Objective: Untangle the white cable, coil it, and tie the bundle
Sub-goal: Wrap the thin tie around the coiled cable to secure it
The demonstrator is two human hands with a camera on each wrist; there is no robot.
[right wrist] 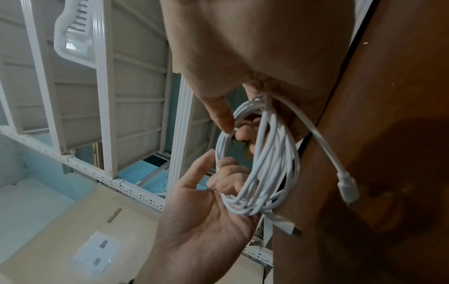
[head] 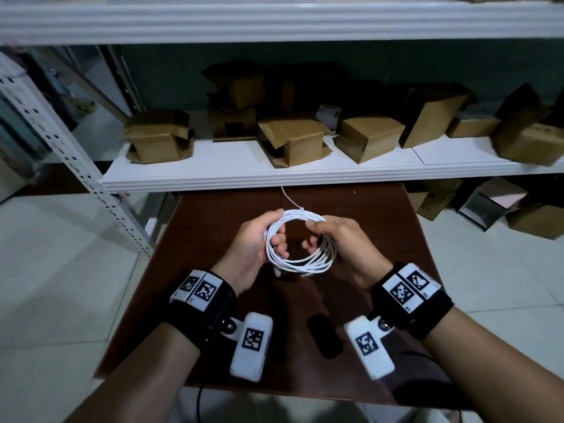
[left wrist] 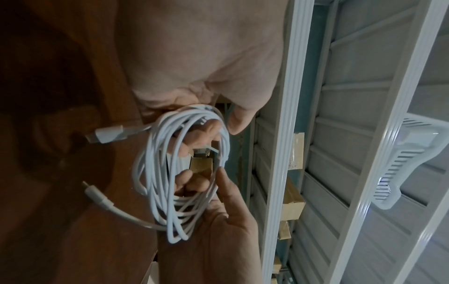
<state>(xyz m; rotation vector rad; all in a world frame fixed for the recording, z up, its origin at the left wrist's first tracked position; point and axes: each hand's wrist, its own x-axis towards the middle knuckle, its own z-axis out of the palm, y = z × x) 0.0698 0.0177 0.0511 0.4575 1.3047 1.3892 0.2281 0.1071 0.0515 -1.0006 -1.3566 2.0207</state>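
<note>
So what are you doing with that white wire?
A person holds the white cable, already wound into a round coil, over a brown table. The left hand grips one side and the right hand the other. A thin white tie sits around the top of the bundle, its tail sticking out, and both plug ends hang loose.

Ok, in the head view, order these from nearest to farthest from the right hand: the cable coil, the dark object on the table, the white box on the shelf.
1. Cable coil: gripped by the right hand, with the left hand on its other side.
2. Dark object: on the table, near the right wrist.
3. White box: back on the shelf, among cardboard boxes.
</note>
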